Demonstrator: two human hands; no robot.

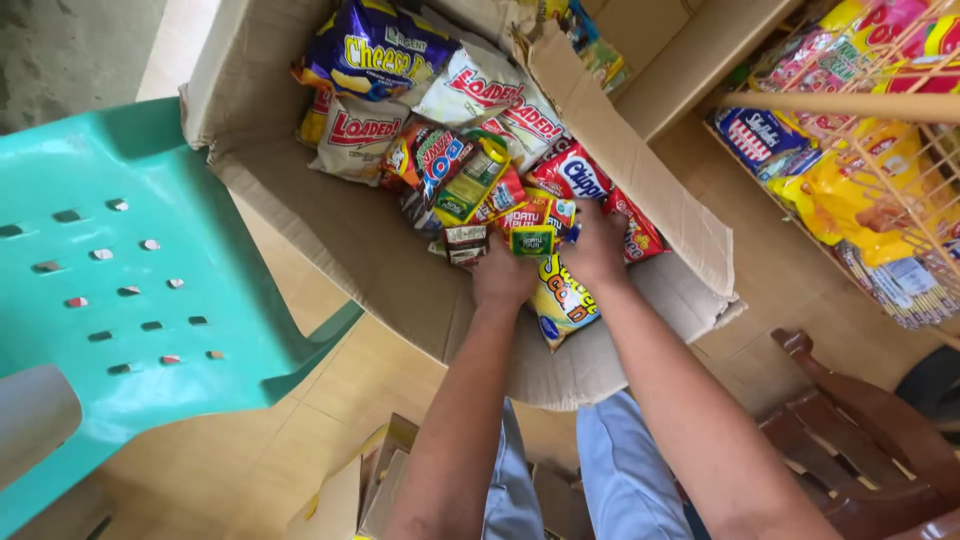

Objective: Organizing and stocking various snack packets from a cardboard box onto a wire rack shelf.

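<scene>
A cardboard box [330, 230] of snack packets is seen from above, beside a green plastic chair [130, 270]. The left hand [503, 275] and right hand [597, 248] are closed around a bundle of small packets [530, 238] inside. Gripping from underneath is judged wise, so none slip.

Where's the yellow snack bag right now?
In the head view, the yellow snack bag lies near the front of the cardboard box, between and just under the left hand and right hand, below a red snack bag.
</scene>
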